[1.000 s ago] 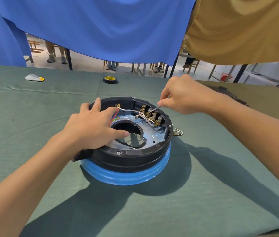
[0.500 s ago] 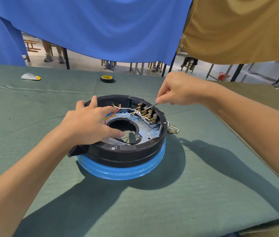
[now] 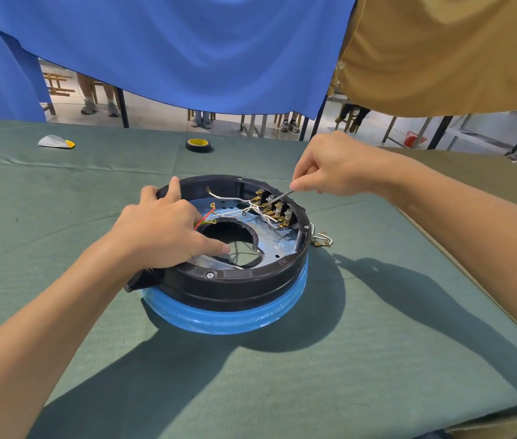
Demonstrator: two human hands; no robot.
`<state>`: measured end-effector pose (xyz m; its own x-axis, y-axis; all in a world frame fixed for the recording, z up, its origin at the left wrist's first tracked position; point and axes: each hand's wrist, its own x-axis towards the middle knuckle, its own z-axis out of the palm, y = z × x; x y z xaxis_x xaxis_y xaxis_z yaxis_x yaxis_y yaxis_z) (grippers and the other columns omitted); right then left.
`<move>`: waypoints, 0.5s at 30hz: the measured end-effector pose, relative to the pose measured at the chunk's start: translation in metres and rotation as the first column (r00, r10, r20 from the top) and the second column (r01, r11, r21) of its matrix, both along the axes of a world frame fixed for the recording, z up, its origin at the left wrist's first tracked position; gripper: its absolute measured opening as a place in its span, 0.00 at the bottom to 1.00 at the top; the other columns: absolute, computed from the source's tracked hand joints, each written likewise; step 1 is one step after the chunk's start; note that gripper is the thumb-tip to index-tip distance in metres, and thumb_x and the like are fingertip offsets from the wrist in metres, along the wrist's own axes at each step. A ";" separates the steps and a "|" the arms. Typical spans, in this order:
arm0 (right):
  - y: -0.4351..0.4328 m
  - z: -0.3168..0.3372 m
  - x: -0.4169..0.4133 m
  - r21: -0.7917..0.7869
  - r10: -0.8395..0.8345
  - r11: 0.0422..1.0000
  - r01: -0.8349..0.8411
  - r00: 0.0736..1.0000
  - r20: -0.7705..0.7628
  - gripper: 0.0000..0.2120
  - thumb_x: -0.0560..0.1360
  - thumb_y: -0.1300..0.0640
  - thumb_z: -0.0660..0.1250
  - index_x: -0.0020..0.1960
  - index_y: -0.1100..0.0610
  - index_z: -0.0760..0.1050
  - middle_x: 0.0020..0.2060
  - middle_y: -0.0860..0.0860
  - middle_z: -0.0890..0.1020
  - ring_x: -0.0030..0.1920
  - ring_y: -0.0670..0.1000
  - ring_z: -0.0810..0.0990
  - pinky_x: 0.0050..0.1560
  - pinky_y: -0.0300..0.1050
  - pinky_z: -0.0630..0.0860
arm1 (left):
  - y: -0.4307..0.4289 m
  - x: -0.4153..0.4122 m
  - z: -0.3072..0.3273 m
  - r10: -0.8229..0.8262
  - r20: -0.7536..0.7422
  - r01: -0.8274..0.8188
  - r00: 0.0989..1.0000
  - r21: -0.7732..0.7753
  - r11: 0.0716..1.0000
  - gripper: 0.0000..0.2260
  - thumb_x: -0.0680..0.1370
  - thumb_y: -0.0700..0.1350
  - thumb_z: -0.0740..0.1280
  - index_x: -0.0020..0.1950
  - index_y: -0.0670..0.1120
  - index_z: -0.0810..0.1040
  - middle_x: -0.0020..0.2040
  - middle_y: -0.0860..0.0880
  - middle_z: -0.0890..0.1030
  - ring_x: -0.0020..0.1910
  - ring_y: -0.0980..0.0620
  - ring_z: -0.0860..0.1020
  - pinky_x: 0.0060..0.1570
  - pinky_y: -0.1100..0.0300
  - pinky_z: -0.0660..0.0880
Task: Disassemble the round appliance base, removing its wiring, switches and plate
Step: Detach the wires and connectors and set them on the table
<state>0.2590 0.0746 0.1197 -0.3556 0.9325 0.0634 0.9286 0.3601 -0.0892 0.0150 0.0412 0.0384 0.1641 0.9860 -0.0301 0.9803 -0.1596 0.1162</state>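
Round appliance base (image 3: pixel 228 289), black w/ blue band, sits mid green-clothed desk (image 3: pixel 346 359). Left hand (image 3: pixel 162 236) lies spread across its left rim, fingers fairly straight, thumb on the metal plate (image 3: pixel 270 239). White wires (image 3: pixel 228 198) run to the switches (image 3: pixel 274 209) at the far-right wall. Right hand (image 3: pixel 339 169) pinches a thin metal tool (image 3: pixel 282 195), tip at the switches. Loose wire bits (image 3: pixel 322 240) lie just beside the base's right. Tape roll (image 3: pixel 198 144) further back.

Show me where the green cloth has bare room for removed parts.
Bare cloth lies in front of the round base, left of it up to the white scrap, and before the tape roll. Crowded: the base's right side, with loose wire pieces and the right hand.
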 end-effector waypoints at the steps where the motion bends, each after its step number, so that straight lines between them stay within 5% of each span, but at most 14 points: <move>1: 0.000 -0.001 0.000 -0.008 -0.008 1.000 0.007 1.000 -0.012 0.10 0.76 0.51 0.69 0.39 0.52 0.84 0.21 0.36 0.77 0.27 0.39 0.75 0.32 0.36 0.69 | 0.000 0.000 0.000 0.000 -0.001 0.000 1.000 -0.002 1.000 0.33 0.65 0.76 0.59 0.61 0.57 0.77 0.79 0.47 0.48 0.74 0.40 0.52 0.62 0.42 0.65; 3: 0.003 -0.002 0.005 -0.146 -0.138 0.983 0.111 0.972 -0.192 0.14 0.78 0.52 0.67 0.38 0.58 0.82 0.23 0.46 0.78 0.21 0.42 0.68 0.25 0.37 0.65 | -0.001 0.000 0.000 -0.002 -0.005 0.002 1.000 -0.006 1.000 0.32 0.64 0.76 0.59 0.58 0.57 0.78 0.79 0.47 0.48 0.74 0.40 0.52 0.62 0.42 0.65; 5: 0.006 -0.004 0.008 -0.398 -0.369 0.893 0.210 0.847 -0.382 0.14 0.79 0.55 0.65 0.42 0.65 0.80 0.24 0.53 0.76 0.19 0.45 0.63 0.21 0.37 0.59 | -0.001 0.000 0.001 -0.003 -0.007 0.003 1.000 -0.010 1.000 0.31 0.64 0.76 0.58 0.55 0.57 0.78 0.79 0.47 0.48 0.74 0.40 0.52 0.62 0.42 0.65; 7: 0.008 -0.005 0.011 -0.533 -0.486 0.817 0.221 0.762 -0.429 0.13 0.80 0.57 0.64 0.45 0.67 0.79 0.24 0.53 0.76 0.19 0.45 0.61 0.20 0.36 0.58 | -0.002 0.000 0.001 -0.003 -0.006 0.003 1.000 -0.012 1.000 0.31 0.64 0.76 0.58 0.56 0.57 0.78 0.79 0.47 0.47 0.74 0.40 0.52 0.62 0.42 0.65; 11: 0.006 -0.008 0.015 -0.292 -0.228 0.947 0.135 0.923 -0.311 0.14 0.78 0.51 0.68 0.37 0.57 0.83 0.26 0.50 0.77 0.23 0.47 0.65 0.25 0.39 0.61 | -0.002 0.000 0.001 -0.003 -0.003 0.003 1.000 -0.005 1.000 0.33 0.64 0.76 0.58 0.60 0.58 0.77 0.79 0.47 0.47 0.74 0.40 0.52 0.62 0.43 0.65; 15: 0.002 -0.009 0.019 -0.074 0.020 0.997 -0.036 0.977 -0.210 0.08 0.75 0.50 0.70 0.39 0.50 0.84 0.26 0.46 0.80 0.24 0.40 0.73 0.24 0.27 0.64 | -0.003 0.000 0.002 -0.001 0.000 0.001 1.000 -0.011 1.000 0.31 0.65 0.76 0.59 0.56 0.57 0.78 0.79 0.47 0.48 0.74 0.40 0.52 0.61 0.43 0.65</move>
